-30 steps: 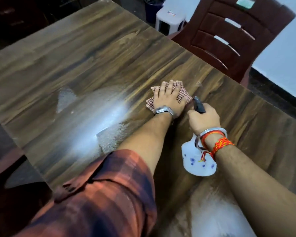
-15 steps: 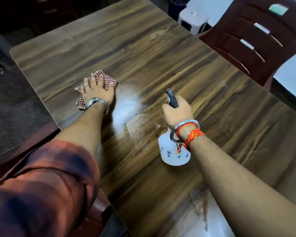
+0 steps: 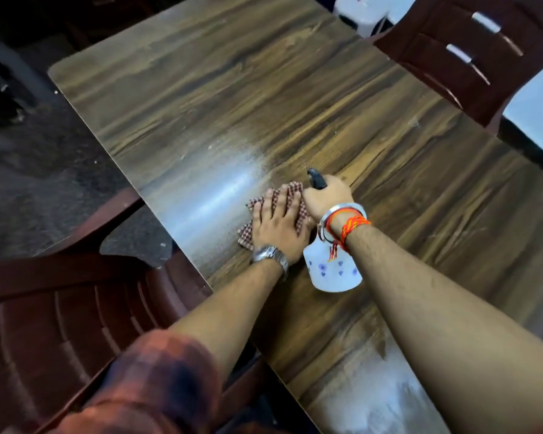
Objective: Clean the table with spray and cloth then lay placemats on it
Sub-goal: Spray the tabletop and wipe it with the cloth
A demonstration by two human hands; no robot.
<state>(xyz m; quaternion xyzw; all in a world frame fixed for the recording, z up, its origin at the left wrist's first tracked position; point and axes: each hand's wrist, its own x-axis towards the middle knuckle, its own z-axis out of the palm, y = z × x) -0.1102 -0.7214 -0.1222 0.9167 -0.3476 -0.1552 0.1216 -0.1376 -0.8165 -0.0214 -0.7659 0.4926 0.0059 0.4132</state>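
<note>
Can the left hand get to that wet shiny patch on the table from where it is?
Probably yes. The left hand lies flat on the cloth right beside the wet patch, nothing between them; the right hand and spray bottle are on the other side.

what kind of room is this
Likely a home dining area: a long wood-grain table, a dark plastic chair at its far side and a second chair at the near corner.
</note>
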